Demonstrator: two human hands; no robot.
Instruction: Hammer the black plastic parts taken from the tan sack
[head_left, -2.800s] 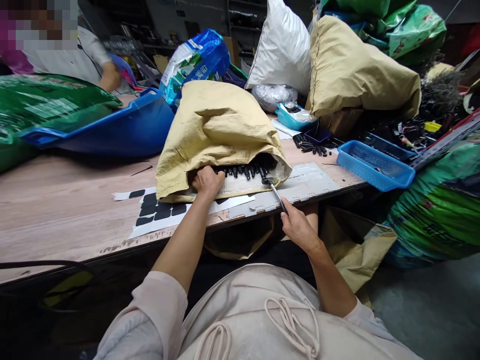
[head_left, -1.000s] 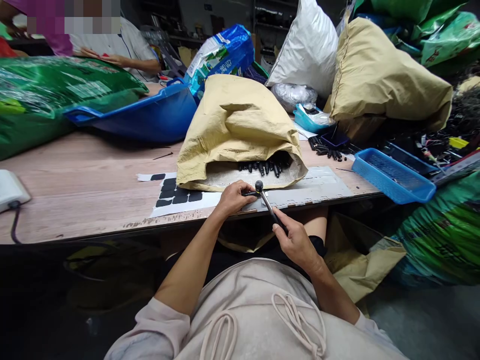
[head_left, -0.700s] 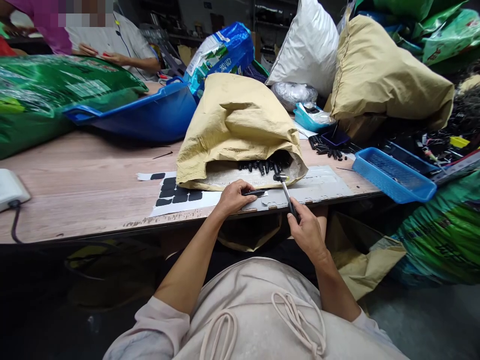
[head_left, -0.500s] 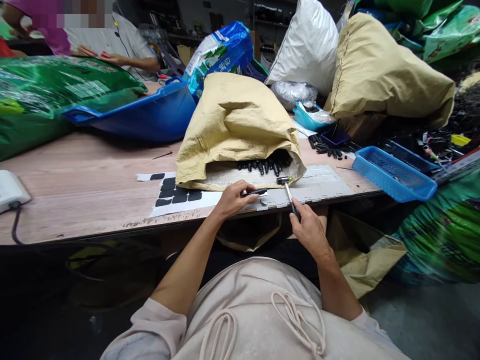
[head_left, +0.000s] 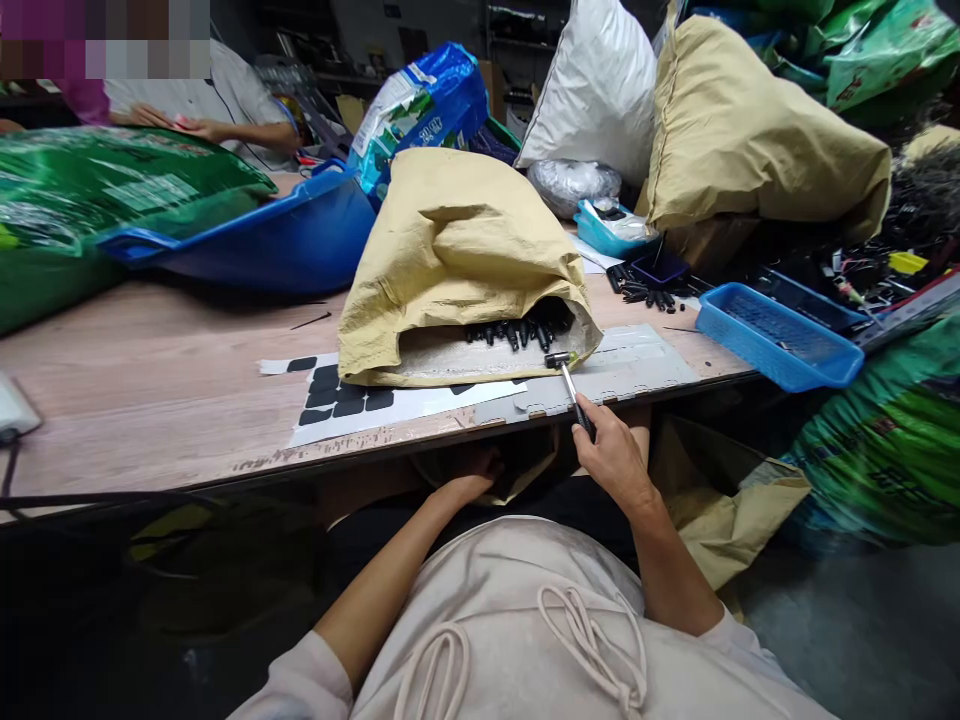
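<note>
My right hand (head_left: 611, 447) is closed around the dark handle of a small hammer (head_left: 568, 378), whose black head rests by the mouth of a tan sack. This sack (head_left: 465, 230) lies on the table with its opening toward me, and several black pointed plastic pieces (head_left: 516, 333) show inside. Below the table edge, my left hand (head_left: 474, 478) reaches over the mouth of another tan bag (head_left: 529, 477) at my lap. Its fingers are in shadow, so I cannot make out whether they hold anything.
A white sheet with black square stickers (head_left: 349, 400) and a grey board (head_left: 637, 368) lie along the table edge. A blue basket (head_left: 780, 335) stands right, beside loose black pieces (head_left: 649, 292). A blue basin (head_left: 255, 240) and green sack (head_left: 135, 190) sit left. Another person's hands (head_left: 176, 124) work behind.
My left hand has gone from the table edge, where it held a thin black piece, down to the bag below. The right hand still holds the hammer. The view has shifted slightly.
</note>
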